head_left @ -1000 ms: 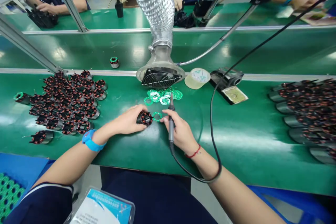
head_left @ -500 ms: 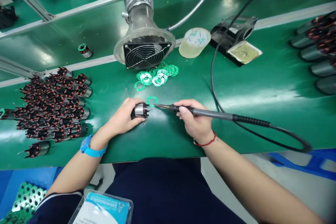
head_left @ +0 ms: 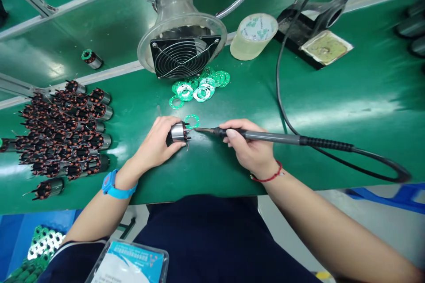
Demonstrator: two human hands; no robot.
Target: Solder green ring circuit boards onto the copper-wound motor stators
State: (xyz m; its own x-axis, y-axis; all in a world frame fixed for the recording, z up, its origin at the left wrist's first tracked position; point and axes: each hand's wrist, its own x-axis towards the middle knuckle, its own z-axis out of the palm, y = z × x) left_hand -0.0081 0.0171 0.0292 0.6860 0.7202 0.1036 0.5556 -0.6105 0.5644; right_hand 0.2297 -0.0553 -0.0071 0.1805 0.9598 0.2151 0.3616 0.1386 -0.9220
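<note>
My left hand [head_left: 163, 140] is closed around a motor stator [head_left: 178, 132], a silver cylinder lying on its side, with its wire and pin end facing right. In my right hand [head_left: 249, 143] is a soldering iron [head_left: 272, 136], held like a pen and pointing left. Its tip is close to the stator's pins and to the lower edge of a green ring-shaped circuit board [head_left: 192, 115]; whether it touches either I cannot tell. Farther back lies a loose pile of similar ring boards [head_left: 203, 90].
Many stators [head_left: 66, 132] stand packed at the left. A fume extractor fan [head_left: 184, 55] hangs over the back. Behind my right hand are a tape roll [head_left: 254, 35] and an iron stand with sponge [head_left: 327, 48]. The iron's cable [head_left: 278, 79] loops at the right.
The soldering iron's tip has come slightly closer to the stator's pin end. My left hand keeps its hold on the stator. The whole view has shifted a little.
</note>
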